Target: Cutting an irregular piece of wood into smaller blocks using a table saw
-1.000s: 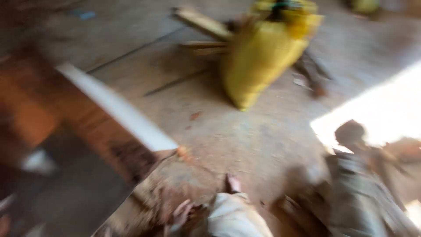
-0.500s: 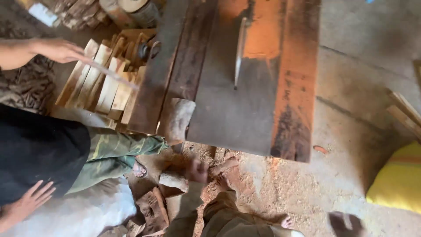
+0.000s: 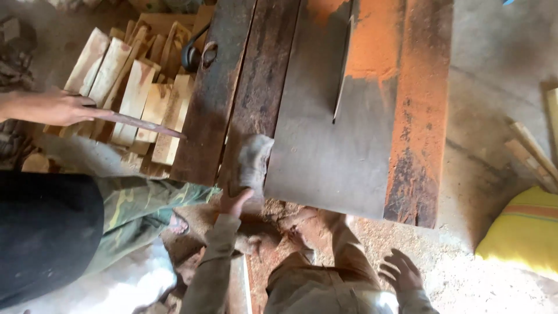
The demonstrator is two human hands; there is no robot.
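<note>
While my left hand pinches the near corner of a rag, the rag lies draped on the table edge just beyond my fingers. My right hand hangs spread and free, well apart from it. Orange sawdust covers the far right of the top past the blade, so I judge the wiping barely begun. Left of my grip, another person's hand holds a slat over stacked boards.
</note>
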